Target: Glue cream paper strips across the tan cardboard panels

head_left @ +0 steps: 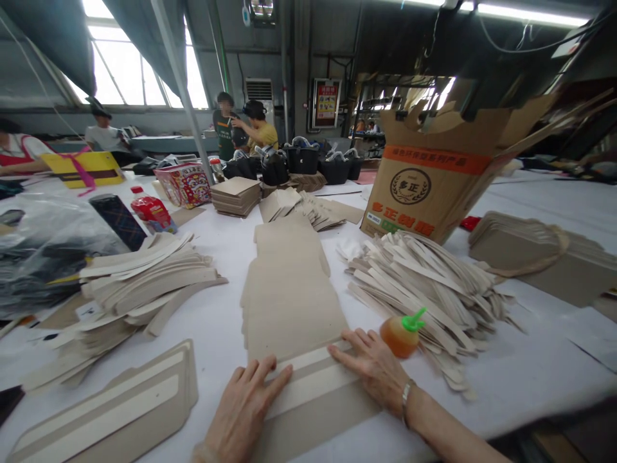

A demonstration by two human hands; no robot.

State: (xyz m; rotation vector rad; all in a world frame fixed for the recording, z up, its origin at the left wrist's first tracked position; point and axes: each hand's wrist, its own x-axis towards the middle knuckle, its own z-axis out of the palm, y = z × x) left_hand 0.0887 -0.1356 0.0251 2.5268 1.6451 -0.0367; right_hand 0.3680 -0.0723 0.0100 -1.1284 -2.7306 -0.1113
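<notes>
Hiding part of the board point(322, 421), left hand point(245, 411).

Pretty sure that's a workshop, like a small factory floor. Big white tabletop point(214, 315) with cut cardboard strips point(144, 283) heaped toward the left edge, black bags point(301, 159) bunched up near the far edge, people beyond, including one in a yellow top point(267, 134), plus a tube light point(535, 14) overhead and big slanted windows point(128, 74).
</notes>
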